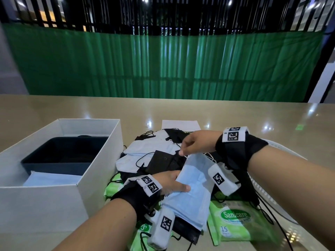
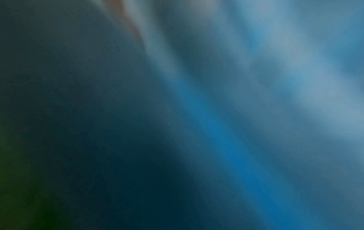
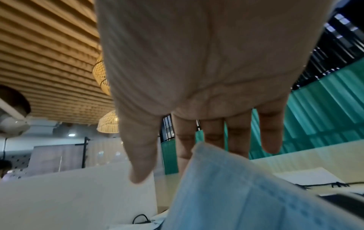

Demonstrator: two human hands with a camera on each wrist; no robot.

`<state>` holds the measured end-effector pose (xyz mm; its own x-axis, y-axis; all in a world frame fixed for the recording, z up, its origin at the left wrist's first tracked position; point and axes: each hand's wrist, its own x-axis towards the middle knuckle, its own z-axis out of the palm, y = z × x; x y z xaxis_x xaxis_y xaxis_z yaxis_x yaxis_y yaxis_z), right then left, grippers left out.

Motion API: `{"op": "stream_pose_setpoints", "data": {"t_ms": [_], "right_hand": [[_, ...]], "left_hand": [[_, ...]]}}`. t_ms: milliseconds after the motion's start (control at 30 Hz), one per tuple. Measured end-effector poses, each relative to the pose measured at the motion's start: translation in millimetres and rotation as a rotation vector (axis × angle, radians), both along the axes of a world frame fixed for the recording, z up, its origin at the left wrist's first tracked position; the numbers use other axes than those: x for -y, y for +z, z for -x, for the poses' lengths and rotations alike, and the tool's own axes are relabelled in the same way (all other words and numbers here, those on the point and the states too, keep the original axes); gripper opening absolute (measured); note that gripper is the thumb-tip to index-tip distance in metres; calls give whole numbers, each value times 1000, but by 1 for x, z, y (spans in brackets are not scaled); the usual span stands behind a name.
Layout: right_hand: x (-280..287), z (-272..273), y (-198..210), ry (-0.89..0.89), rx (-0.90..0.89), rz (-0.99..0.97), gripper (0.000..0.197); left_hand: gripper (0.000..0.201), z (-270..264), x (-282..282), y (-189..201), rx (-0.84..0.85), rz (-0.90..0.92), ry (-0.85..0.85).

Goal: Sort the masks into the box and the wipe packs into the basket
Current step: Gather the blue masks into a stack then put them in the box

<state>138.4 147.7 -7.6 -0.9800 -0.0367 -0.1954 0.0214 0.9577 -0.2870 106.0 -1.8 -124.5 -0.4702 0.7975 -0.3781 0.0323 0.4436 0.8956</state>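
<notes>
My left hand (image 1: 179, 180) grips a light blue mask (image 1: 194, 189), thumb on top, fingers underneath, just above the pile. My right hand (image 1: 183, 150) hovers at the mask's raised top corner; in the right wrist view this hand (image 3: 163, 165) has straight fingers, with the mask (image 3: 236, 194) reaching up to them. Beneath lies a heap of black and blue masks (image 1: 154, 153). A green wipe pack (image 1: 233, 225) lies at the front right, and two more (image 1: 112, 189) (image 1: 143, 230) poke out near my left wrist. The left wrist view is a blue blur.
An open white box (image 1: 101, 160) stands to the left, with a dark inner tray and a blue mask (image 1: 50, 178) inside. A white basket (image 1: 261, 192) sits under my right forearm. A white sheet (image 1: 181, 124) lies behind the pile. Bare tabletop stretches beyond.
</notes>
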Motion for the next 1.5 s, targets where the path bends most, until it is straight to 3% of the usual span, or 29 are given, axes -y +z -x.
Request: {"op": "stream_pose_setpoints", "data": {"t_ms": [100, 200, 333, 433, 567, 700, 800, 933, 1033, 1100, 1167, 1300, 1400, 1500], "right_hand": [[5, 4, -3, -29, -39, -156, 26], [7, 6, -9, -47, -29, -241, 22], [0, 5, -4, -63, -59, -116, 14], [-17, 3, 4, -137, -100, 144, 21], [-29, -9, 11, -179, -52, 939, 19], [-45, -21, 17, -118, -80, 1180, 14], [-53, -24, 23, -120, -223, 1235, 20], [-67, -20, 29, -201, -453, 1198, 23], [-80, -22, 23, -310, -509, 1029, 17], [-82, -22, 10, -360, -424, 945, 14], [-73, -21, -7, -350, -266, 884, 27], [-43, -24, -32, -164, 40, 864, 45], [-29, -27, -38, -92, 88, 908, 66], [-22, -30, -35, -80, 68, 1089, 28]], "left_hand": [[63, 0, 0, -2, -78, 42, 11], [73, 6, -3, -10, -91, 96, 13], [30, -2, 1, 2, -88, 77, 54], [23, -4, 3, 4, -88, 49, 56], [32, -8, 3, 9, -129, -10, 42], [45, -5, 3, 23, -170, -134, 110], [25, -1, 5, 44, -303, -164, 183], [20, 9, 12, 69, -407, -219, 249], [19, 16, 16, 76, -272, -305, 370], [19, 16, 18, 77, -145, -383, 447], [25, 15, 17, 76, -45, -438, 487], [27, 10, 13, 79, 94, -518, 522], [25, 3, 7, 82, 142, -543, 532], [30, 1, 5, 82, 212, -557, 562]]}}
